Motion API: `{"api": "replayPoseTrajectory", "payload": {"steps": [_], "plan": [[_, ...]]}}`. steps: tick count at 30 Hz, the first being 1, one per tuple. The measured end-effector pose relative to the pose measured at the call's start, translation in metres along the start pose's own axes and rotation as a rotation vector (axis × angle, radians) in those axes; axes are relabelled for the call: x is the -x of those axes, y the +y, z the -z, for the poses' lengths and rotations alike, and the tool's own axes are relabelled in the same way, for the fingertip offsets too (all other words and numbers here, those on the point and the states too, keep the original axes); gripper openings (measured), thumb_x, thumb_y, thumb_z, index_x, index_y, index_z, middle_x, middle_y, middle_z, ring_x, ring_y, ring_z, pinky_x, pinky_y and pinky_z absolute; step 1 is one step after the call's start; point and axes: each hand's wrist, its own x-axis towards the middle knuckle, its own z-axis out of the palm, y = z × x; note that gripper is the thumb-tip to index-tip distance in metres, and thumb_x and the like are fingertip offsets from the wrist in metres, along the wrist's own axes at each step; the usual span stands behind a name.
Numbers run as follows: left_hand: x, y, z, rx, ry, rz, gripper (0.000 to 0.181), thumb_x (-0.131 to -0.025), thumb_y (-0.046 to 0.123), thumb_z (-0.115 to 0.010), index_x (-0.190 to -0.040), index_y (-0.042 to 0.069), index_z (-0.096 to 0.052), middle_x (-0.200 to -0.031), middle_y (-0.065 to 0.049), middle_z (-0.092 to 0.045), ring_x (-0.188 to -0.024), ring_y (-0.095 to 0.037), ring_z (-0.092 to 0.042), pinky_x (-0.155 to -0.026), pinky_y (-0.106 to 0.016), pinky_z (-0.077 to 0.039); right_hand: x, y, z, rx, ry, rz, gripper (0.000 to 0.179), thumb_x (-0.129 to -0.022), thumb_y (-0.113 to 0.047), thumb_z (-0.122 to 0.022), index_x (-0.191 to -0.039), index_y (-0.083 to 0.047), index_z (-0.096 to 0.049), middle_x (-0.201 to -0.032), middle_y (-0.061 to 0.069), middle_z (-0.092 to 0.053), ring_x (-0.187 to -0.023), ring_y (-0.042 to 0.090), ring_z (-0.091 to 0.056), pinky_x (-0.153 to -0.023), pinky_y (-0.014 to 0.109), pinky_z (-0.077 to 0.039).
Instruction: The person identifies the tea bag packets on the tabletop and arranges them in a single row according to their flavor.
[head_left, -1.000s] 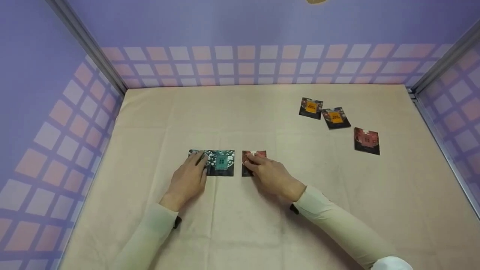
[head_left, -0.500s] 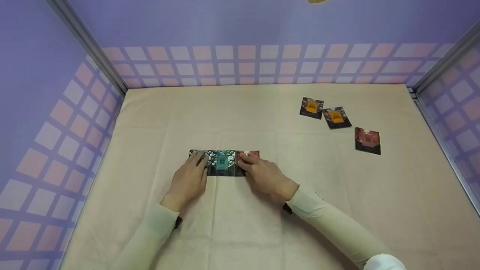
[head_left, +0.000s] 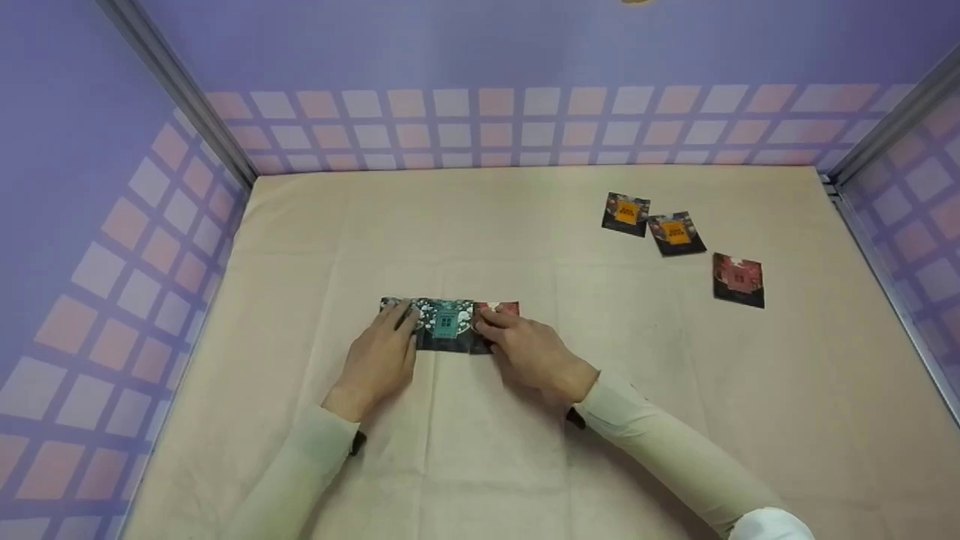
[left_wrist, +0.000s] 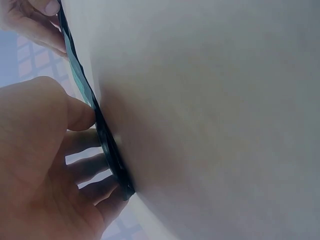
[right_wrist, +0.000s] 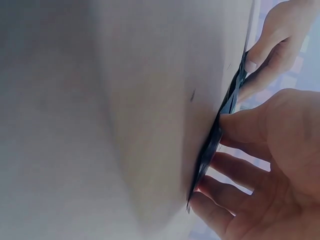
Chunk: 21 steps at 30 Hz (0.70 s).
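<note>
Purple panelling (head_left: 52, 225) borders the left edge of the table (head_left: 480, 457). Near the table's middle, the left hand (head_left: 379, 360) rests spread-fingered on a mostly covered packet (head_left: 386, 301). Next comes a teal packet (head_left: 445, 325), then, edge to edge, a red packet (head_left: 501, 306) under the right hand's (head_left: 536, 356) extended fingers. Toward the far right corner lie two orange-labelled packets (head_left: 676, 234), then another red-labelled packet (head_left: 739, 279).

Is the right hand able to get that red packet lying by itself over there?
Probably yes, though the right hand would first have to leave the nearer red packet it touches. Nothing seems to stand between the hand and the lone red packet.
</note>
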Motion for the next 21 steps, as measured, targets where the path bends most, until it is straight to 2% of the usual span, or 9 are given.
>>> {"api": "replayPoseTrajectory", "payload": {"steps": [3,12,21], "plan": [[-0.0005,0.0000,0.0007,-0.001,0.018,-0.003,0.046,-0.110,0.015,-0.053,-0.150,-0.007,-0.056,-0.160,-0.027,-0.049,-0.150,-0.048,-0.046,-0.121,-0.057,-0.045,-0.0012,-0.0007,0.0018,-0.010,0.005,-0.002,0.049,-0.107,-0.013,-0.063,-0.156,-0.010,-0.057,-0.167,0.012,-0.046,-0.145,0.038,-0.055,-0.105,0.051,-0.060],[-0.0018,0.0006,0.0015,0.003,0.009,-0.007,0.046,-0.110,0.015,-0.053,-0.151,-0.006,-0.056,-0.161,-0.026,-0.049,-0.152,-0.047,-0.044,-0.122,-0.056,-0.043,-0.0041,-0.0023,0.0019,-0.028,-0.010,-0.036,0.048,-0.108,-0.013,-0.061,-0.156,-0.009,-0.057,-0.168,0.010,-0.046,-0.150,0.035,-0.050,-0.107,0.052,-0.058],[0.0000,0.0013,-0.0002,-0.007,0.010,0.000,0.046,-0.110,0.016,-0.053,-0.151,-0.005,-0.056,-0.161,-0.026,-0.049,-0.151,-0.047,-0.045,-0.122,-0.056,-0.043,-0.0011,-0.0019,0.0017,-0.068,0.017,-0.011,0.045,-0.108,-0.013,-0.063,-0.153,-0.008,-0.060,-0.167,0.013,-0.047,-0.150,0.037,-0.050,-0.112,0.054,-0.055]]}}
